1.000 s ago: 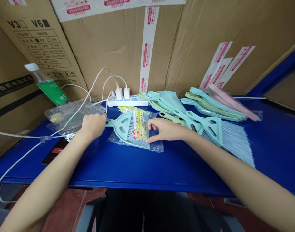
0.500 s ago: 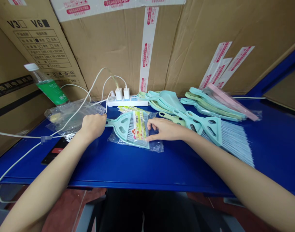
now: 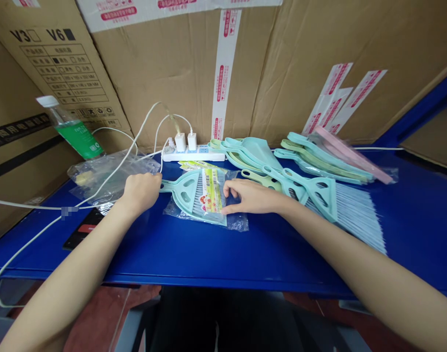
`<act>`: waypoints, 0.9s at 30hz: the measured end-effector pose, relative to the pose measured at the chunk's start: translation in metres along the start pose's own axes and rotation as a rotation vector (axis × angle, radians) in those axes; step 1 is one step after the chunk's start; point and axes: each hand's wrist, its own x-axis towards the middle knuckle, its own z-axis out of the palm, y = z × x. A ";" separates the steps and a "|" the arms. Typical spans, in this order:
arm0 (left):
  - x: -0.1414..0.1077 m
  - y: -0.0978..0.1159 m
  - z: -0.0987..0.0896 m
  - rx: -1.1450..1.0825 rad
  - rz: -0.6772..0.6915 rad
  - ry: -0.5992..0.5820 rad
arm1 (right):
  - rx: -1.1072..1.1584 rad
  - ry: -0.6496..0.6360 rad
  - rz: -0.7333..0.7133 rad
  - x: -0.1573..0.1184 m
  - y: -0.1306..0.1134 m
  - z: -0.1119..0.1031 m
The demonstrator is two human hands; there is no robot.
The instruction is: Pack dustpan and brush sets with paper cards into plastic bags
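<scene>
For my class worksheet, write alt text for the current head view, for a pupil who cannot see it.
A person's left hand grips the handle of a turquoise dustpan; the right hand curves beside the label over its brush, amid clear plastic. More dustpans and brushes lie to the right on the blue table.

We had open room at the front of the table [image 3: 223, 261], nearer us than the dustpan [image 3: 182, 195] between our left hand [image 3: 141, 193] and right hand [image 3: 252, 196]; our forearms [image 3: 89, 261] flanked it. To the left, a cable [image 3: 111, 177] crossed before a plastic bag [image 3: 98, 168], barring our way. A power strip [image 3: 212, 155] and cardboard box [image 3: 172, 68] stood behind; brushes [image 3: 358, 210] crowded the right.
</scene>
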 end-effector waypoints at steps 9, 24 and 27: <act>0.000 0.000 0.000 0.000 0.002 0.006 | 0.012 0.005 -0.020 0.001 0.003 0.001; 0.002 0.000 0.002 -0.002 -0.001 0.000 | 0.025 0.006 -0.027 0.001 0.001 -0.001; 0.002 0.000 0.003 -0.005 -0.002 0.005 | 0.024 0.008 -0.024 0.001 0.001 0.000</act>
